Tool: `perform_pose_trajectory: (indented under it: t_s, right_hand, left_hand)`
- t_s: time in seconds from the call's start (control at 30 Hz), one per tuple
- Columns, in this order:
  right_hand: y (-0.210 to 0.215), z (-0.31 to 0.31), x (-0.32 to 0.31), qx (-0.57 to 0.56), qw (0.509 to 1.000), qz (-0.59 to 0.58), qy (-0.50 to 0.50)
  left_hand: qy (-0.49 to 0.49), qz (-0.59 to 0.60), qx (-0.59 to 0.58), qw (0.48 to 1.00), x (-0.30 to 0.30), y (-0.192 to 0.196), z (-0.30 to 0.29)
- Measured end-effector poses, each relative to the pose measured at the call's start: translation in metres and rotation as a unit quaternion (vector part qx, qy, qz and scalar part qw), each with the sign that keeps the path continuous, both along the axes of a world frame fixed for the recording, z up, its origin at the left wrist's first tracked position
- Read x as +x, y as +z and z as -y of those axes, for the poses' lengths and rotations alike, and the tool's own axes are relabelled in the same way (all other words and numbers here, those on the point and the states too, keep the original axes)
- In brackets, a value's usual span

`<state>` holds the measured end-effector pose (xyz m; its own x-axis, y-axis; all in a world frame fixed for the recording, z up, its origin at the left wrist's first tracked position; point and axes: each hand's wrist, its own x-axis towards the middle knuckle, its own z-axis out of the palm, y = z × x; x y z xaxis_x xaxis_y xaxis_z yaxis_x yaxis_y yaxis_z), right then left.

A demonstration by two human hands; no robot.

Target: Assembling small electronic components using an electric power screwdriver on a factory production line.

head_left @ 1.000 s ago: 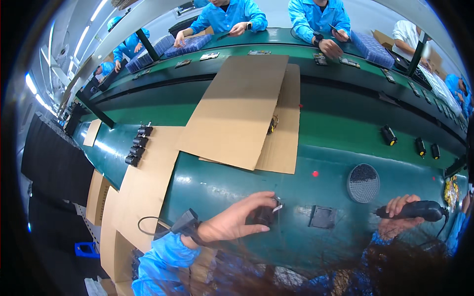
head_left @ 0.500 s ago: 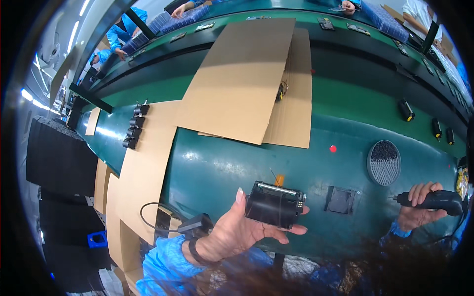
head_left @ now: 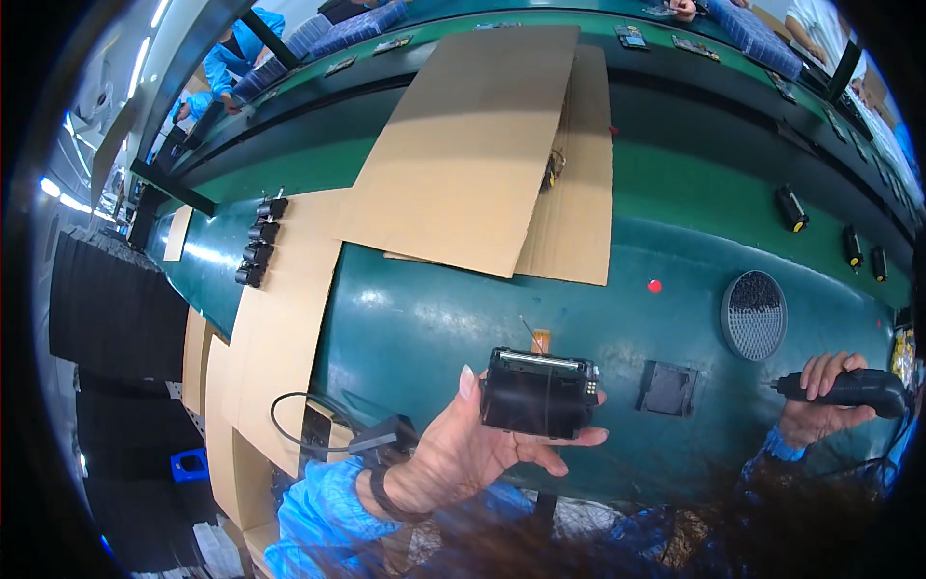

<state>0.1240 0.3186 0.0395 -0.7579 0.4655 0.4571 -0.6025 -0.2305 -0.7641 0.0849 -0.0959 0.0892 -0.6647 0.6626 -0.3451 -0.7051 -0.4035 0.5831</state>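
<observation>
Over the near middle of the green bench, my left hand (head_left: 449, 458) grips a black boxy module (head_left: 540, 398) from below. The module has a metal rod along its upper edge and small gold contacts at its right. An orange flat ribbon (head_left: 541, 340) and a thin wire stick up behind it. At the far right my right hand (head_left: 808, 422) is wrapped round a black electric screwdriver (head_left: 854, 388), its bit pointing left, away from the module. Between the hands a flat square black plastic part (head_left: 667, 388) lies on the bench.
A round grey dish of small black screws (head_left: 754, 317) sits at the right. Cardboard sheets (head_left: 473, 145) stand at the back. Several black parts (head_left: 258, 241) line the cardboard at left; more black modules (head_left: 793, 209) lie back right. Co-workers' hands (head_left: 683, 10) show beyond.
The module has tilted slightly in my left hand, so its top rod lies more level. My right hand and the screwdriver have barely moved; the view has shifted slightly.
</observation>
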Motion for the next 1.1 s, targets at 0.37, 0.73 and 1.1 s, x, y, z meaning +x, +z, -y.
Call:
perform_pose_trajectory:
  t_s: [0.37,0.73,1.1]
  right_hand:
    - [-0.003,-0.002,-0.007,-0.002,1.0,0.006,-0.005]
    - [-0.031,-0.025,0.007,-0.052,0.998,0.002,-0.038]
    - [-0.015,-0.016,-0.005,-0.017,0.997,0.002,-0.076]
  left_hand:
    - [0.022,0.003,-0.017,1.0,-0.014,0.001,-0.005]
    - [0.388,-0.247,-0.386,0.8,-0.069,-0.022,0.152]
    - [0.332,-0.172,-0.739,0.56,-0.06,-0.08,0.454]
